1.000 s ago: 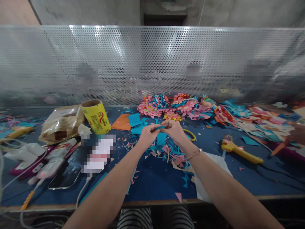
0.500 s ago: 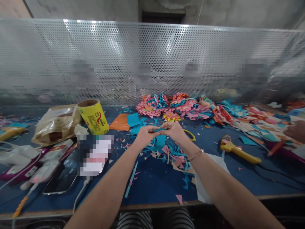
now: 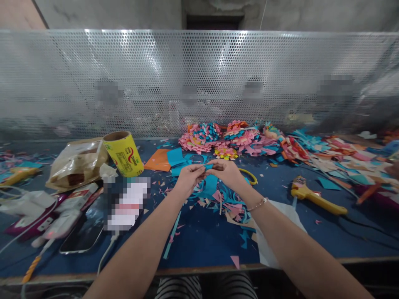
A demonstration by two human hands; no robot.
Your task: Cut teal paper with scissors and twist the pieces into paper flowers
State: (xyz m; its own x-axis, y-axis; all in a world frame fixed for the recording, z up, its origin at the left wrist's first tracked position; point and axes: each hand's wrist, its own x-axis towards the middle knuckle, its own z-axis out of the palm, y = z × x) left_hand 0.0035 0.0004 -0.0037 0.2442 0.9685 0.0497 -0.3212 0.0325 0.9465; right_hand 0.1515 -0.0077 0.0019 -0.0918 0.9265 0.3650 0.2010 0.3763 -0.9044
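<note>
Over the middle of the table, my left hand [image 3: 188, 179] and my right hand [image 3: 227, 172] meet at the fingertips. Between them is a small piece of blue paper [image 3: 208, 166], pinched by both hands and partly hidden by the fingers. Below the hands lie more blue paper [image 3: 210, 185] and pink and blue scraps [image 3: 232, 203]. Just beyond the left hand are a blue sheet [image 3: 176, 157] and an orange sheet [image 3: 157, 160]. A yellow ring-shaped thing [image 3: 253, 176], partly hidden, lies beside my right wrist.
Fringed paper flowers [image 3: 199, 139] line the back before a perforated metal screen [image 3: 199, 70]. At right lies a yellow glue gun [image 3: 318, 199], with a white sheet [image 3: 264, 249] under my forearm. A yellow tape roll [image 3: 127, 155], a bag [image 3: 77, 162], phones [image 3: 85, 228] and chargers [image 3: 34, 203] crowd the left.
The fingers have shifted slightly on the blue paper, and more of it shows between them. The whole view has moved a little; the things on the table stay in place.
</note>
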